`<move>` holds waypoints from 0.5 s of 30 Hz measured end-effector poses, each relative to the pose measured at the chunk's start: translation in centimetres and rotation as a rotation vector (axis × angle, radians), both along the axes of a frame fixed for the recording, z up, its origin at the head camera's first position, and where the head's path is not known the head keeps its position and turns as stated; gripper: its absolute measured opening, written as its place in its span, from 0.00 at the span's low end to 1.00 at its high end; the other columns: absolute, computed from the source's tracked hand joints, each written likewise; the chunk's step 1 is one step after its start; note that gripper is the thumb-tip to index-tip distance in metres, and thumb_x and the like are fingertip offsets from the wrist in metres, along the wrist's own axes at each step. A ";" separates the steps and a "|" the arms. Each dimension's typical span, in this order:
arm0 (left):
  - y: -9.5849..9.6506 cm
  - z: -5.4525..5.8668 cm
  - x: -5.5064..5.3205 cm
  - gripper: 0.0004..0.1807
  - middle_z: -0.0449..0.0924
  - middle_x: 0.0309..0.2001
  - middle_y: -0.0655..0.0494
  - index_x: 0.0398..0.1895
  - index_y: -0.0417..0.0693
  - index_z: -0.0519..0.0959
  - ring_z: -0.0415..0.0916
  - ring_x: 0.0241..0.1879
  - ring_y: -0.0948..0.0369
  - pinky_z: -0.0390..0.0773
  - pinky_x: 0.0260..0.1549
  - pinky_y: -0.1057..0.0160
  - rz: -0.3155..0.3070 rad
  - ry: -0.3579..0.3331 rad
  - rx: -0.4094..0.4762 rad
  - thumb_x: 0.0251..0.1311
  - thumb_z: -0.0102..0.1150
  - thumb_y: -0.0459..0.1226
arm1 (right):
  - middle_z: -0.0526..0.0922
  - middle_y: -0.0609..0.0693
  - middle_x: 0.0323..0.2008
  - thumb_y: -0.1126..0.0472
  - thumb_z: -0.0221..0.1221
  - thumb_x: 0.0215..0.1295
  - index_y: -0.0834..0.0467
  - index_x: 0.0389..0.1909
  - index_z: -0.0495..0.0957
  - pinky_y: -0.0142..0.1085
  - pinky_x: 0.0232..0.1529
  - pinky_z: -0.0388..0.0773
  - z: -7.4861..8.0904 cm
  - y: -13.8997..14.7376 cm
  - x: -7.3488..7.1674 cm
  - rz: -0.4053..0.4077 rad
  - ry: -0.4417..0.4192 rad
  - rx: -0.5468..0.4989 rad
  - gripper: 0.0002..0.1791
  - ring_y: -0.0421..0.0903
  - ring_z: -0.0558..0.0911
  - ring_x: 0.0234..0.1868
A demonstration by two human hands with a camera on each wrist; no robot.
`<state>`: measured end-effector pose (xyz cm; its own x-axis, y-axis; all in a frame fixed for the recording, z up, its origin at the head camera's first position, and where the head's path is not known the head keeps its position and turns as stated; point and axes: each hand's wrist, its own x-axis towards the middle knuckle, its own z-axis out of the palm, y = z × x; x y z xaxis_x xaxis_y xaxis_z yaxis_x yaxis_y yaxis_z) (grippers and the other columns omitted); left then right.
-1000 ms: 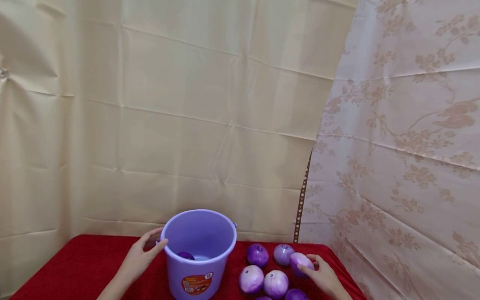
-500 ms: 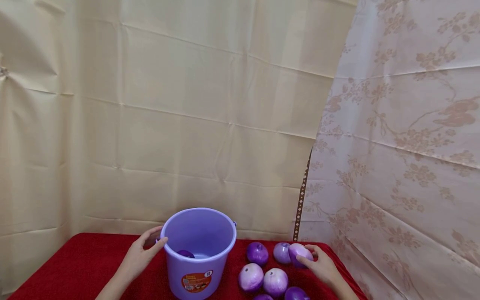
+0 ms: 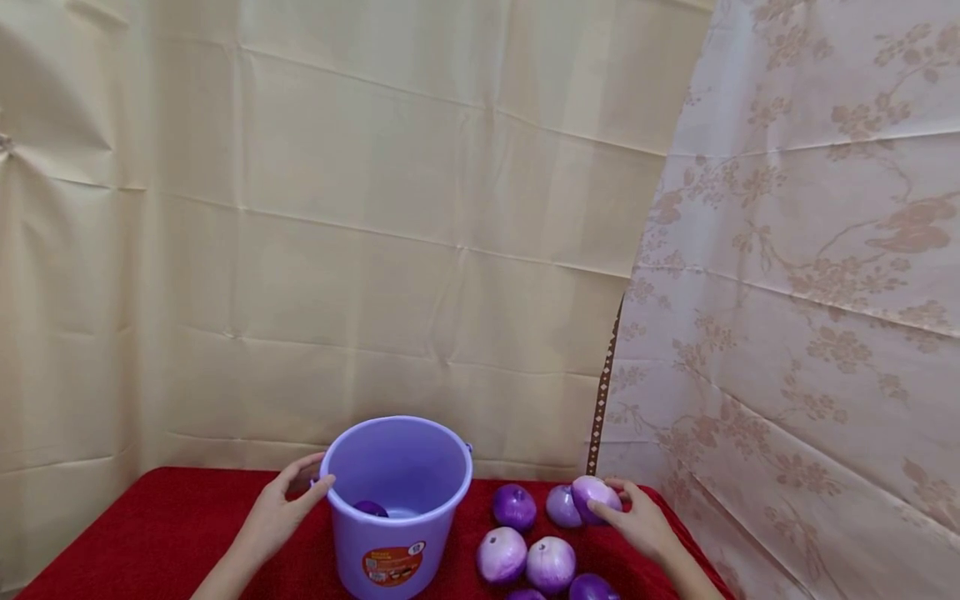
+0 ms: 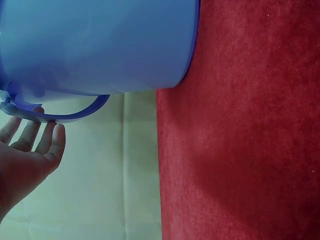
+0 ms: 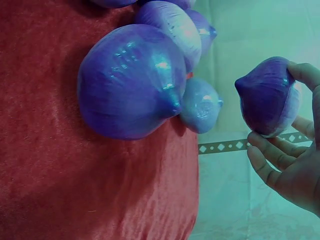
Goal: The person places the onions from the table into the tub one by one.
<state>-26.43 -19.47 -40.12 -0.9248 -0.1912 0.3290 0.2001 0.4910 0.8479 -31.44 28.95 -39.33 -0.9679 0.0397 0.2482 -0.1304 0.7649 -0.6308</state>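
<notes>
The purple bucket (image 3: 348, 542) stands on the red cloth, with one dark purple onion (image 3: 370, 508) lying inside at the bottom. My left hand (image 3: 273, 508) holds the bucket's left rim, thumb over the edge; in the left wrist view its fingers reach the hanging bucket handle (image 4: 75, 117). Between thumb and fingers, my right hand (image 3: 643, 523) holds a white and purple onion (image 3: 595, 500). It hangs above the cloth, overlapping a pale purple onion (image 3: 561, 507) in the head view. The right wrist view shows this held onion with its pointed end turned away from the palm.
Several more onions sit between the bucket and my right hand, among them a dark one (image 3: 514, 507) and two whitish ones, the nearer-left (image 3: 502, 554) and its neighbour (image 3: 551, 564). A beige curtain (image 3: 375, 250) hangs behind the table, a floral curtain (image 3: 810, 292) to its right.
My right hand has lifted the white and purple onion and drawn it slightly up and left. My left hand and the bucket keep their places.
</notes>
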 end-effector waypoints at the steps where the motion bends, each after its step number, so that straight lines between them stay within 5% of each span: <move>1: 0.0 0.0 0.0 0.28 0.78 0.53 0.44 0.60 0.45 0.71 0.73 0.46 0.65 0.74 0.40 0.67 0.002 0.001 0.000 0.60 0.59 0.49 | 0.81 0.58 0.43 0.45 0.65 0.52 0.62 0.55 0.72 0.39 0.38 0.73 0.2 0.0 0.0 0.000 0.000 -0.001 0.34 0.50 0.79 0.44; 7: 0.0 -0.1 0.1 0.28 0.78 0.52 0.43 0.59 0.45 0.71 0.75 0.47 0.60 0.74 0.40 0.66 0.004 0.018 -0.014 0.60 0.59 0.49 | 0.81 0.55 0.43 0.45 0.66 0.52 0.61 0.54 0.73 0.37 0.39 0.72 0.8 -0.4 0.0 -0.001 0.010 -0.022 0.33 0.48 0.79 0.44; 15: 0.0 -0.1 0.1 0.26 0.79 0.51 0.45 0.58 0.45 0.72 0.70 0.41 0.75 0.74 0.39 0.67 0.000 0.048 -0.014 0.59 0.59 0.48 | 0.82 0.55 0.46 0.43 0.66 0.51 0.59 0.56 0.72 0.40 0.41 0.72 1.4 -0.9 0.2 0.008 0.007 -0.021 0.34 0.51 0.78 0.48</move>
